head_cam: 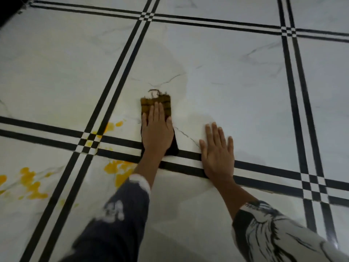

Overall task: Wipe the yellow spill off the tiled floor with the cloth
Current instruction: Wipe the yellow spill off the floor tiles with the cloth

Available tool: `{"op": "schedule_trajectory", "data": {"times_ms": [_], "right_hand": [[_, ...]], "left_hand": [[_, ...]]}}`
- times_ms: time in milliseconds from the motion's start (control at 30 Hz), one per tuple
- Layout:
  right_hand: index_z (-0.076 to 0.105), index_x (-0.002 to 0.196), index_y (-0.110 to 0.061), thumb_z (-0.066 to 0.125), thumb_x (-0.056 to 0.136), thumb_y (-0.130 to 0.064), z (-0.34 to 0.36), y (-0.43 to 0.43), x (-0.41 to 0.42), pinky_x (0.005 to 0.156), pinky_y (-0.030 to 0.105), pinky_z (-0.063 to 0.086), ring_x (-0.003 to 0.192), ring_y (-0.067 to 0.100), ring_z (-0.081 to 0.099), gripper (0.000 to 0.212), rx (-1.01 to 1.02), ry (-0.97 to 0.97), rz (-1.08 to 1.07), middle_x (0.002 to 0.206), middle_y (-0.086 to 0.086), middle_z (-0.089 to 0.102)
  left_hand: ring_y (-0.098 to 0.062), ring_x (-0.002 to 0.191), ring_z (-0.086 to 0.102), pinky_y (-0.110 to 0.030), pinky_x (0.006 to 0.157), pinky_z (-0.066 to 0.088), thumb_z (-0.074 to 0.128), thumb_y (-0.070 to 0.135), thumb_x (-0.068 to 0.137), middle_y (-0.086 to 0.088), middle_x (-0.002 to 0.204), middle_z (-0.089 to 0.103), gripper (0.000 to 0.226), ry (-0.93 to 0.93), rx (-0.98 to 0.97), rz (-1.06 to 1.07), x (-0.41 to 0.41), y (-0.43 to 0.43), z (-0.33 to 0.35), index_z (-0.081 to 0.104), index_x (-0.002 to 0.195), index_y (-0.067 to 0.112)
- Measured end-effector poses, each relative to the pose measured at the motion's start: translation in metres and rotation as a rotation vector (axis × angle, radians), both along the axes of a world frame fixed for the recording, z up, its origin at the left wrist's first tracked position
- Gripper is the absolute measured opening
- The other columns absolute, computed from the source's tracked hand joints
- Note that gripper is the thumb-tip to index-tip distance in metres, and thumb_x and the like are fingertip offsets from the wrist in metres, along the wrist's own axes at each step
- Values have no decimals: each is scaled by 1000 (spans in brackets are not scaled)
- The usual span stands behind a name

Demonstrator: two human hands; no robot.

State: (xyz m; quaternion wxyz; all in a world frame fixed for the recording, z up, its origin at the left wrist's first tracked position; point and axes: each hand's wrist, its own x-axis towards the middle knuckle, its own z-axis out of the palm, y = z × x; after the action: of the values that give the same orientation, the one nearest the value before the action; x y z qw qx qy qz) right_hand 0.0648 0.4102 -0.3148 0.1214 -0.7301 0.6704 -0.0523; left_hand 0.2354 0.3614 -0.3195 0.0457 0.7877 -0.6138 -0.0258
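Left hand [157,133] flat on cloth [156,104], right hand [217,154] flat on floor [245,91], yellow spill [30,180] left

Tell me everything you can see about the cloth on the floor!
The cloth is a small folded rag, mustard yellow with dark stripes at its far end and dark, nearly black, nearer the wrist. Loose threads stick out from its frayed far edge. It lies flat on the white tiled floor, its near end over a black stripe. The left hand presses down on it, palm flat, fingers spread, hiding its middle. It sits to the right of the yellow spill, not touching it.
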Motion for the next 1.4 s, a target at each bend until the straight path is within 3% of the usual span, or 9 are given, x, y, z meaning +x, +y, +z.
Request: {"op": "schedule_trajectory", "data": {"times_ms": [200, 433, 567, 667, 833, 933, 1133, 1267, 1400], "right_hand": [[-13, 143, -26, -13, 83, -53, 0, -2, -2, 117, 39, -5, 144, 13, -7, 67, -8, 10, 5, 157, -4, -8], [-6, 147, -25, -9, 83, -56, -1, -2, -5, 116, 39, -5, 145, 14, -5, 71, 1, 19, 30, 157, -4, -6], [0, 148, -24, 2, 93, -53, 0, -2, -6, 118, 43, 0, 145, 17, -1, 62, 13, 34, -3, 158, -2, -1], [4, 149, -21, 15, 98, -41, 6, 7, 15, 117, 49, 1, 145, 21, -1, 55, 56, -32, -124, 158, 2, 1], [10, 149, -20, 21, 99, -36, 11, 46, 69, 115, 49, -2, 145, 24, 2, 53, 54, -85, -107, 158, 4, 5], [8, 148, -26, 16, 99, -41, 14, 66, 97, 116, 47, -4, 145, 20, 3, 52, 89, -149, 77, 158, 0, 8], [8, 148, -27, 15, 98, -43, 26, 52, 144, 117, 43, -1, 145, 16, 4, 53, 83, -232, 331, 157, -3, 11], [6, 148, -23, 15, 98, -45, 18, 17, 153, 116, 44, -3, 145, 18, -2, 56, 74, -57, 417, 158, -1, 2], [5, 148, -24, 17, 97, -47, 8, -3, 166, 116, 48, 1, 145, 19, 0, 58, 53, -31, 377, 158, -1, 2]], "left_hand": [[-17, 144, 18, -38, 117, 6, 0, 42, 91, -5, 156, 21, 67, 41, 42, -419, -28, -9, 11, 15, 148, 10], [-24, 142, 21, -40, 116, 10, 23, 35, 100, -11, 154, 24, 55, 32, -65, 205, 59, 45, 4, 19, 147, 6], [-26, 138, 33, -43, 114, 20, 18, 40, 95, -13, 148, 36, 61, 95, 10, 44, 16, 96, 8, 30, 143, 4], [-19, 142, 25, -39, 116, 13, 12, 44, 95, -7, 153, 28, 63, 59, 52, -116, 35, 77, 18, 22, 147, 9], [-21, 144, 15, -40, 117, 5, 21, 41, 99, -10, 156, 20, 60, 88, -24, 398, 91, 139, 5, 13, 148, 7], [-28, 138, 32, -44, 115, 16, 27, 39, 96, -18, 148, 36, 62, 81, -97, 532, 56, 195, 5, 28, 143, -1], [-18, 142, 25, -36, 116, 9, 12, 47, 90, -7, 153, 30, 68, 128, -20, 7, 101, 162, 13, 25, 146, 10], [-27, 137, 34, -44, 115, 20, 24, 46, 91, -14, 147, 39, 67, 109, -213, 663, 145, 183, -2, 30, 144, 5], [-22, 143, 22, -38, 115, 5, 14, 47, 92, -10, 153, 27, 69, 127, -151, 570, 90, 194, 1, 22, 147, 6]]}}
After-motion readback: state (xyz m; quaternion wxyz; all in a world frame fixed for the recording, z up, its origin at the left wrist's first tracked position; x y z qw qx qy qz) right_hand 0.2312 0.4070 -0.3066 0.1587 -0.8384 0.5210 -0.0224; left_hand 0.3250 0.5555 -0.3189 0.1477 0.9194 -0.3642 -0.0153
